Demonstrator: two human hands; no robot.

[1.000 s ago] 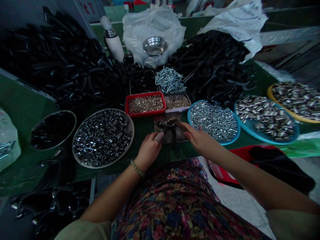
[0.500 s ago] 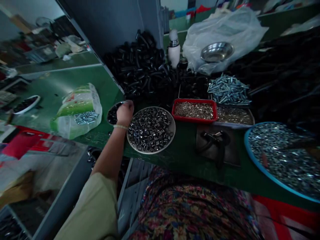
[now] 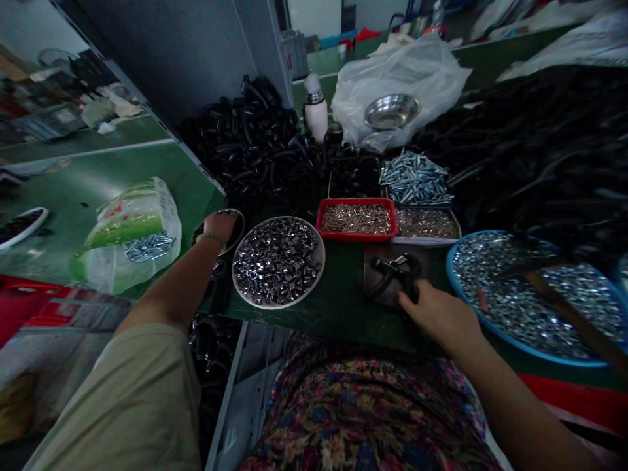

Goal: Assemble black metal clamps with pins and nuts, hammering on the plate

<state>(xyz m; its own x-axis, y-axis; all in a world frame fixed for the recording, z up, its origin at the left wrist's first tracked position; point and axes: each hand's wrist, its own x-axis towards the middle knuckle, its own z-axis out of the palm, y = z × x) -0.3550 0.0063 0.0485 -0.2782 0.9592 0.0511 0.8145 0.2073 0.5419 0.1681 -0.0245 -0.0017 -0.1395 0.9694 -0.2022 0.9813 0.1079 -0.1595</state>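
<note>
My left hand [image 3: 220, 226] reaches down into a small round bowl [image 3: 242, 230] of black pieces at the left; its fingers are hidden inside. Beside that bowl stands a pale round tray [image 3: 321, 258] heaped with shiny metal clamps or rings. To the right, my right hand [image 3: 444, 315] has thumb and fingers closed around the near end of a black curved part [image 3: 383, 282]. This part has a bright metal piece on top and lies on a dark square plate [image 3: 369, 263] on the green table.
Behind are a red tray [image 3: 357, 237] of small metal pins, blue-silver bolts [image 3: 417, 178] and a heap of black curved parts [image 3: 260, 140]. A large blue basin [image 3: 495, 337] of metal pieces, with a hammer [image 3: 564, 304] on it, stands right. A bag [image 3: 122, 226] holds bolts at left.
My left hand has gone lower into the small bowl. My right hand has come into view and taken hold of the black curved part on the plate. The camera view has shifted right.
</note>
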